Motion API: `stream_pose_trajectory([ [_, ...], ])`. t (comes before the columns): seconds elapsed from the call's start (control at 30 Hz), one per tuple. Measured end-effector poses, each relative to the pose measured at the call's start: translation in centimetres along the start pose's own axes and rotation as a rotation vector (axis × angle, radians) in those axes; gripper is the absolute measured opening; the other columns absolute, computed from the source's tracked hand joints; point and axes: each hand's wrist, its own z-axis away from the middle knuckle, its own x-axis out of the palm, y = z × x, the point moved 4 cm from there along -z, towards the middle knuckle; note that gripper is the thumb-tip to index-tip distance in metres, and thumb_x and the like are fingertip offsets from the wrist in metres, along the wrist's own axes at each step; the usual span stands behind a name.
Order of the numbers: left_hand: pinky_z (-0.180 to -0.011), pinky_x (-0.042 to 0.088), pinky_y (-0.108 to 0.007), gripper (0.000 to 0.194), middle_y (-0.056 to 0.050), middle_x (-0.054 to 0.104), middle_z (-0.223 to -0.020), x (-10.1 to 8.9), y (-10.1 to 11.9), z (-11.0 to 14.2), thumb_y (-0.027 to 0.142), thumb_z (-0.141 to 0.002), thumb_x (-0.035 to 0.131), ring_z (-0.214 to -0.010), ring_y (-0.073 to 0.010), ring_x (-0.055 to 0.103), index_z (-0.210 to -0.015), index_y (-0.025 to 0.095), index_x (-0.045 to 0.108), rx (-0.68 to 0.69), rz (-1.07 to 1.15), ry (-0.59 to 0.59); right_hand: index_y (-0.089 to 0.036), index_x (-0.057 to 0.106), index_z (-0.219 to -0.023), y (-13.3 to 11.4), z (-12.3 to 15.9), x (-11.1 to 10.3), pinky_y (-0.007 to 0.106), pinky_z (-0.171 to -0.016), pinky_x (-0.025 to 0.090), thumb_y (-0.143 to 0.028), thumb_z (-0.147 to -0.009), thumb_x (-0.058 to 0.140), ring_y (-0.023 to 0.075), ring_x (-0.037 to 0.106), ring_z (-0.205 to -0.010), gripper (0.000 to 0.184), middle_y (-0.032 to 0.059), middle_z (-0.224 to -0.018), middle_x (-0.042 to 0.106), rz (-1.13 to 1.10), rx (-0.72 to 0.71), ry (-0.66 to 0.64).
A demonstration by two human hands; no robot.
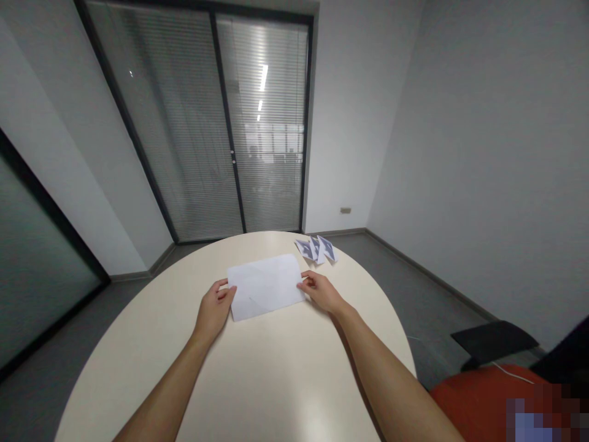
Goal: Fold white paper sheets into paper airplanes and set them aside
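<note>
A white sheet of paper (pixel 267 285) is held over the round table, its long side running left to right and its right end slightly farther away. My left hand (pixel 216 308) pinches the sheet's left edge, thumb on top and fingers behind. At the opposite edge, my right hand (pixel 322 291) grips the paper between thumb and fingers. Faint crease lines show on the sheet. Beyond my right hand, several folded paper pieces (pixel 316 250) with dark printed patches lie overlapping near the table's far edge.
The cream round table (pixel 257 374) spreads beneath both arms. To the right stands a red-seated chair (pixel 473 399) with a black armrest (pixel 494 341). Behind the table are a glass partition with blinds (pixel 271 184) and a white wall with a socket (pixel 345 210).
</note>
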Motion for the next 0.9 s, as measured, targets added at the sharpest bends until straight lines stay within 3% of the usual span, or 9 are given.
stream_pose_trajectory([
  [0.17, -0.062, 0.054, -0.029, 0.065, -0.003, 0.072, -0.077, 0.1, -0.8, 0.0, 0.052, -0.082, 0.064, -0.069, -0.0213, 0.071, -0.134, 0.017, 0.047, 0.024, -0.054, -0.069, -0.015, 0.063, -0.11, -0.3, 0.1, -0.1, 0.026, -0.061, 0.039, -0.048, -0.088, 0.062, 0.0136, 0.052, -0.063, 0.039, -0.0014, -0.07, 0.061, 0.046, 0.005, -0.027],
  [0.27, -0.067, 0.055, -0.031, 0.059, -0.003, 0.073, -0.084, -0.2, -1.1, -0.1, 0.048, -0.088, 0.057, -0.072, -0.0205, 0.071, -0.139, 0.02, 0.044, 0.061, -0.221, -0.053, -0.013, 0.064, -0.117, -0.5, 0.2, -0.1, 0.026, -0.062, 0.04, -0.045, -0.089, 0.061, 0.0146, 0.055, -0.065, 0.042, 0.0013, -0.074, 0.065, 0.102, 0.009, -0.036],
  [0.37, -0.082, 0.056, -0.036, 0.05, -0.008, 0.071, -0.114, -0.5, -1.1, -0.1, 0.04, -0.09, 0.054, -0.091, -0.0214, 0.072, -0.136, 0.023, 0.048, 0.136, -0.456, -0.014, -0.011, 0.063, -0.123, -0.6, 0.4, -0.1, 0.027, -0.066, 0.042, -0.041, -0.09, 0.06, 0.0153, 0.058, -0.068, 0.045, 0.0041, -0.08, 0.069, 0.139, 0.006, -0.058],
  [0.43, -0.099, 0.052, -0.04, 0.047, -0.011, 0.059, -0.138, -0.2, -0.8, 0.0, 0.036, -0.091, 0.053, -0.116, -0.0243, 0.065, -0.135, 0.022, 0.051, 0.264, -0.573, -0.023, -0.011, 0.063, -0.126, -0.6, 0.4, 0.0, 0.027, -0.067, 0.043, -0.039, -0.091, 0.06, 0.0158, 0.059, -0.071, 0.046, 0.0052, -0.084, 0.07, 0.148, -0.003, -0.075],
  [0.5, -0.113, 0.042, -0.044, 0.046, -0.012, 0.048, -0.15, 0.4, -0.7, 0.3, 0.035, -0.092, 0.051, -0.134, -0.0262, 0.051, -0.136, 0.02, 0.052, 0.398, -0.641, -0.079, -0.011, 0.063, -0.127, -0.6, 0.5, 0.0, 0.027, -0.069, 0.044, -0.038, -0.09, 0.061, 0.0162, 0.06, -0.073, 0.046, 0.0055, -0.086, 0.071, 0.165, -0.016, -0.089],
  [0.6, -0.12, 0.033, -0.046, 0.048, -0.013, 0.041, -0.156, 1.5, -1.2, 0.9, 0.035, -0.094, 0.05, -0.144, -0.0272, 0.04, -0.139, 0.016, 0.053, 0.487, -0.72, -0.229, -0.011, 0.065, -0.125, -0.5, 0.4, 0.1, 0.027, -0.07, 0.044, -0.038, -0.09, 0.062, 0.0162, 0.06, -0.073, 0.045, 0.0051, -0.085, 0.07, 0.211, -0.04, -0.114],
  [0.77, -0.121, 0.027, -0.054, 0.058, -0.013, 0.035, -0.16, 2.5, -2.0, 1.9, 0.035, -0.094, 0.052, -0.15, -0.0297, 0.028, -0.149, 0.016, 0.044, 0.476, -0.856, -0.45, -0.01, 0.067, -0.123, -0.5, 0.4, 0.1, 0.027, -0.067, 0.045, -0.037, -0.09, 0.061, 0.0158, 0.059, -0.07, 0.043, 0.0045, -0.081, 0.07, 0.243, -0.057, -0.171],
  [0.83, -0.121, 0.025, -0.056, 0.057, -0.012, 0.036, -0.159, 2.6, -1.9, 2.2, 0.036, -0.095, 0.051, -0.149, -0.0297, 0.03, -0.15, 0.019, 0.043, 0.456, -0.876, -0.509, -0.01, 0.065, -0.127, -0.5, 0.5, 0.0, 0.028, -0.067, 0.046, -0.036, -0.091, 0.059, 0.0164, 0.06, -0.069, 0.045, 0.0045, -0.081, 0.07, 0.282, -0.042, -0.173],
  [0.9, -0.12, 0.024, -0.058, 0.051, -0.01, 0.043, -0.156, 2.7, -1.5, 2.5, 0.037, -0.096, 0.051, -0.146, -0.0293, 0.036, -0.145, 0.024, 0.05, 0.447, -0.881, -0.557, -0.011, 0.061, -0.133, -0.8, 0.4, -0.2, 0.032, -0.077, 0.05, -0.034, -0.091, 0.058, 0.0197, 0.063, -0.08, 0.047, 0.0082, -0.092, 0.071, 0.372, -0.064, -0.096],
])
